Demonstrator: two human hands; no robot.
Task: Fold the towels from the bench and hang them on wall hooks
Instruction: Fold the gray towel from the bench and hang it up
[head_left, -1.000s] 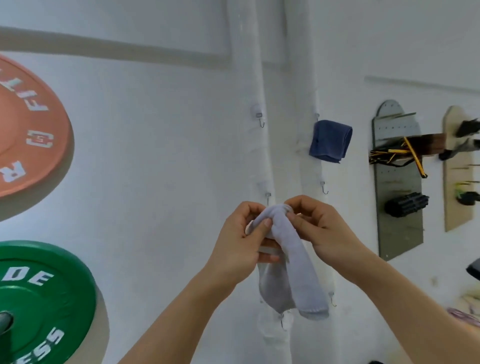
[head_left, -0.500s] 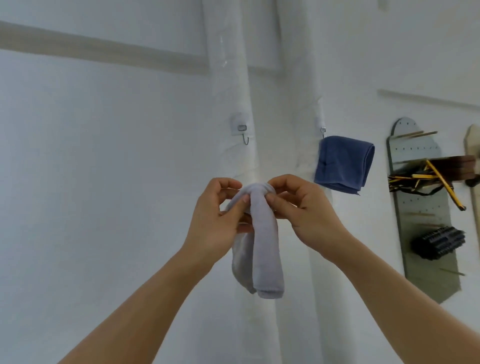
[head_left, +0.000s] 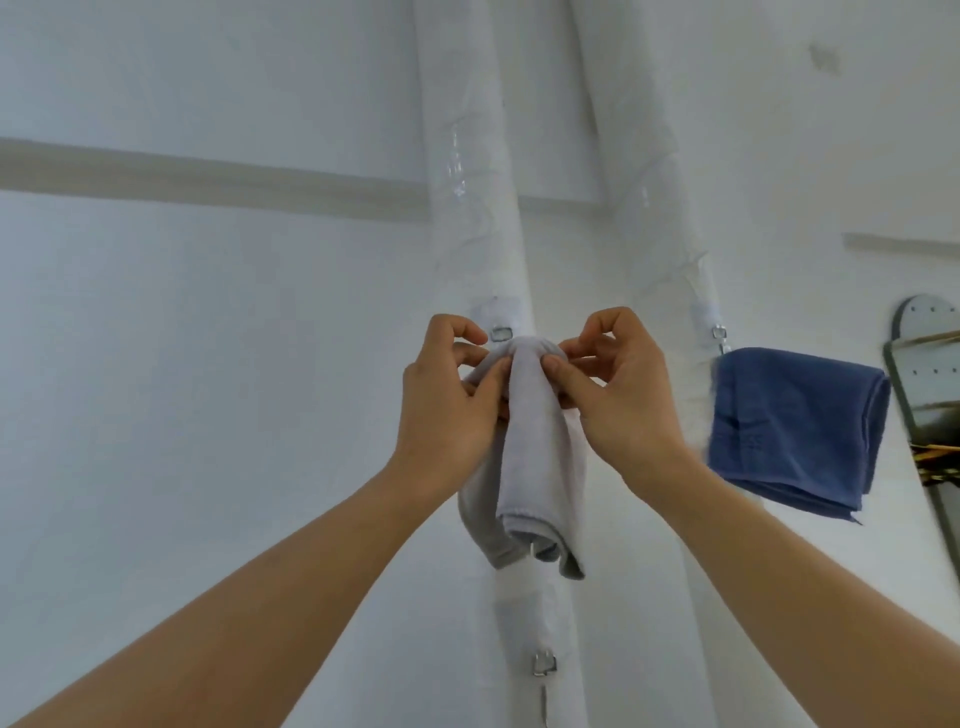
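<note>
A folded pale grey towel (head_left: 530, 467) hangs down in front of a white wrapped pipe (head_left: 467, 182). My left hand (head_left: 447, 410) and my right hand (head_left: 618, 400) both pinch its top fold, which sits right at a metal wall hook (head_left: 500, 333). The hook's tip is hidden behind the cloth, so I cannot tell whether the towel rests on it. A folded blue towel (head_left: 795, 431) hangs from another hook (head_left: 720, 332) on the second pipe to the right.
A third hook (head_left: 544, 665) sits lower on the left pipe, below the grey towel. A grey pegboard (head_left: 930, 374) with tools is at the right edge. White wall fills the left side.
Both hands have raised the grey towel up the pipe from below the hook to its level. The view has tilted up and closer; the weight plates have left the frame.
</note>
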